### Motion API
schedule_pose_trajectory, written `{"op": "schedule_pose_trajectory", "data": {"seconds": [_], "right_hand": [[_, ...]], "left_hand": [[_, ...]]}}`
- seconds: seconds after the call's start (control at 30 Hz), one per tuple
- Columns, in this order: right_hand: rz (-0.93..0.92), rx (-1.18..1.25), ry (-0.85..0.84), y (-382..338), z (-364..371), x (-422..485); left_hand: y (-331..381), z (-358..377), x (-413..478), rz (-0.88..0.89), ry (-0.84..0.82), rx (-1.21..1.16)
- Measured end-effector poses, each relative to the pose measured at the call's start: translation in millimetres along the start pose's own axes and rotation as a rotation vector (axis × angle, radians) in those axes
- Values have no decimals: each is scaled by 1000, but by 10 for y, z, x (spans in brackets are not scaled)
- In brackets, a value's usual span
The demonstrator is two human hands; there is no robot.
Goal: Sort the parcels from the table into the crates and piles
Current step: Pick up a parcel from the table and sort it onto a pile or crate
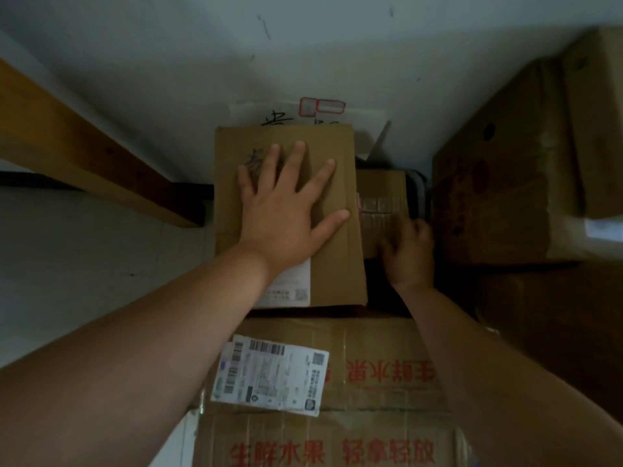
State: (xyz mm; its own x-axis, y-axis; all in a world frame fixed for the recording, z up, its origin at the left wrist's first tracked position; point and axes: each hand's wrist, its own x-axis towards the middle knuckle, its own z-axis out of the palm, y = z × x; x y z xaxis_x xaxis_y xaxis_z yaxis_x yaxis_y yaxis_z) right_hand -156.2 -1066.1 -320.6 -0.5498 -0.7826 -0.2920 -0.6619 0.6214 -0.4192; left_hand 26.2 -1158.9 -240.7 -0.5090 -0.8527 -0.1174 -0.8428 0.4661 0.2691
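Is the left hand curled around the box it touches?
No, the left hand lies flat with fingers spread on the cardboard box top.

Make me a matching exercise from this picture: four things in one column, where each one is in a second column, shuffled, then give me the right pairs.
1. left hand
2. right hand
3. barcode label
4. wooden beam

A. stuck on the red-printed carton
B. fingers curled on the small taped box
C. slanting along the left side
D. spread flat on the plain brown box

Pairs: 1-D, 2-B, 3-A, 4-C.
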Motion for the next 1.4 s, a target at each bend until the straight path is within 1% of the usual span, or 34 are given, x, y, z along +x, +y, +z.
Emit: {"op": "schedule_pose_trajectory", "data": {"seconds": [0.03,0.07,0.1,0.13,0.2,0.23,0.3,0.37,0.47,0.57,0.7,0.83,0.87,0.97,1.0,1.1,1.13,1.23,1.3,1.4], "right_hand": [[120,131,-12,3,-5,43],[217,253,-69,11,-12,93],[278,342,-133,18,-21,143],[300,370,-185,25,-20,174],[307,279,-218,40,-21,196],[322,217,-218,53,-23,188],[376,142,-248,91,-38,126],[439,96,-309,128,-65,55],[487,-37,-489,82,-125,-30],[518,14,-546,66,-177,-47],[516,62,-562,57,-230,-43],[541,86,-562,37,-286,-102],[532,143,-544,18,-290,-105],[428,549,-341,-17,-298,-37],[400,610,-299,-40,-292,5],[364,609,-323,-67,-226,108],[340,577,-343,-68,-194,121],[280,428,-374,-64,-143,134],[261,401,-372,-26,-140,156],[215,458,-368,-5,-180,147]], "left_hand": [[-37,-47,15,-30,32,-6],[-77,-87,23,-91,71,-22],[-121,-115,24,-184,108,-47],[-168,-135,12,-299,127,-86],[-259,-151,-25,-525,139,-260],[-294,-152,-46,-600,145,-381],[-336,-165,-76,-654,157,-557],[-351,-201,-64,-705,162,-637],[-391,-220,-3,-850,144,-792],[-362,-229,15,-956,121,-1016],[-281,-141,-30,-977,116,-1010],[-283,-180,-11,-998,82,-1104],[-293,-193,-8,-1006,62,-1141],[-334,-231,-71,-1020,-41,-1309],[-369,-233,-107,-1008,-57,-1378],[-517,-152,-207,-1071,8,-1518],[-554,-114,-240,-1079,4,-1550],[-568,-16,-298,-1040,-109,-1649],[-565,49,-266,-981,-171,-1594],[-570,75,-191,-881,-129,-1446]]}}
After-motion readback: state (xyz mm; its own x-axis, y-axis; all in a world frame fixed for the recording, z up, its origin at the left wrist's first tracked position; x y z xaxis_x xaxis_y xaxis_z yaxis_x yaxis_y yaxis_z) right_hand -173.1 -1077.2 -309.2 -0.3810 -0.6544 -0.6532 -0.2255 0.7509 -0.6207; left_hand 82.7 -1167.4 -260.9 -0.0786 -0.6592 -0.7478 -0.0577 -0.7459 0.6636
